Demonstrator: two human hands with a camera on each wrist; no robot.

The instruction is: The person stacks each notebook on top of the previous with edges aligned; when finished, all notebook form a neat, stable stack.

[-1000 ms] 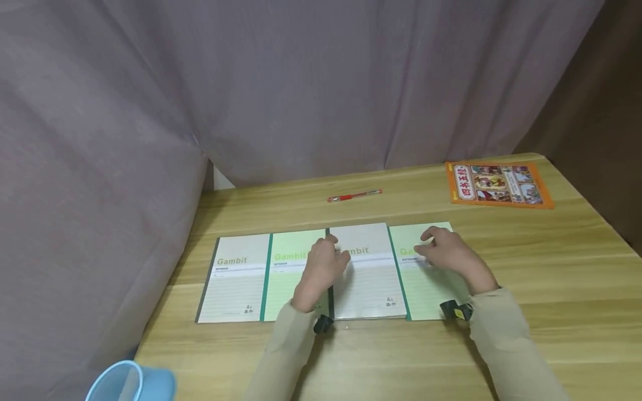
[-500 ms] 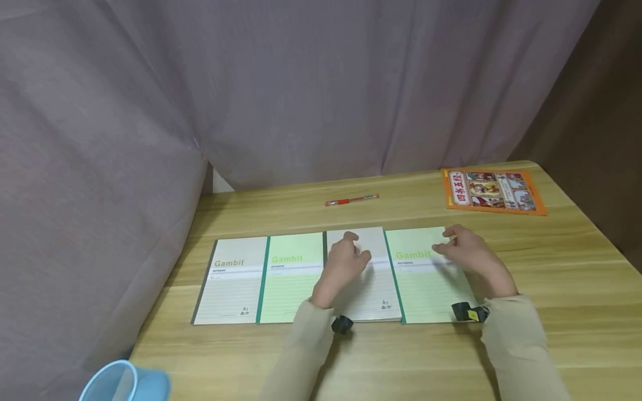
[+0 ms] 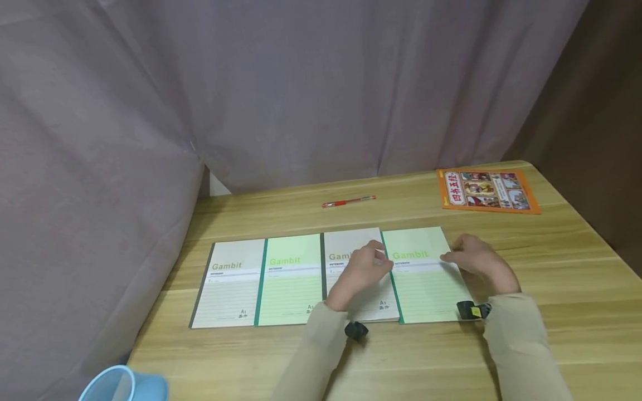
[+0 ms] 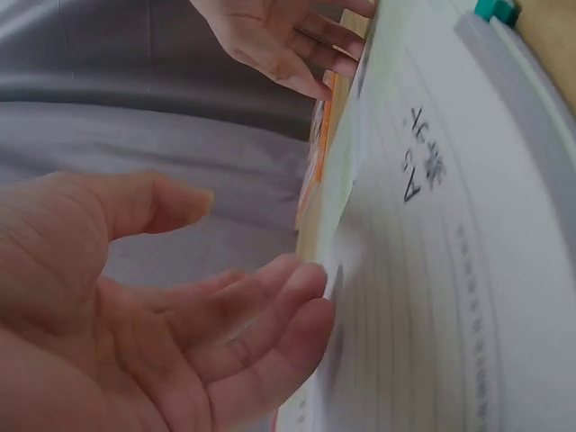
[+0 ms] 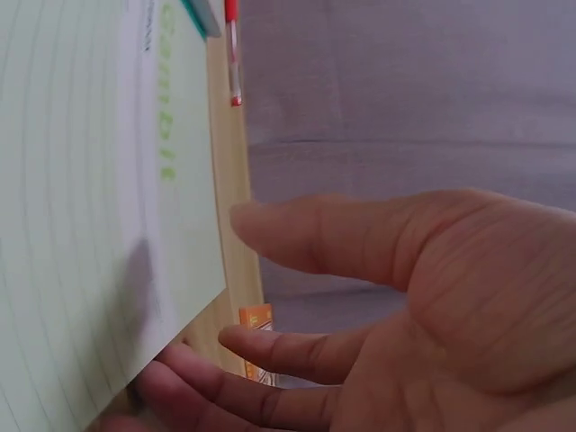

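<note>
A pale green Gambit notebook (image 3: 423, 295) with a green spine lies flat at the right end of a row. My right hand (image 3: 481, 260) is at its right edge. In the right wrist view, some lower fingertips (image 5: 171, 378) are right at that edge, partly hidden by it, and the thumb is held well apart. To the left is a white Gambit notebook (image 3: 351, 238) with a dark spine. Over its right side hovers my left hand (image 3: 362, 273), near the green spine, fingers bent and thumb spread. Nothing sits between the left thumb and fingers.
Another green notebook (image 3: 291, 289) and another white notebook (image 3: 228, 301) continue the row leftward. Behind lies a red pen (image 3: 348, 201). An orange picture-covered book (image 3: 489, 191) is at the back right of the wooden table (image 3: 241, 362). A blue container (image 3: 150, 388) stands front left; a grey curtain (image 3: 301, 89) hangs behind.
Both hands have moved right: the left from the seam between the middle notebooks to the right side of the white one, the right from above the green cover to its right edge.
</note>
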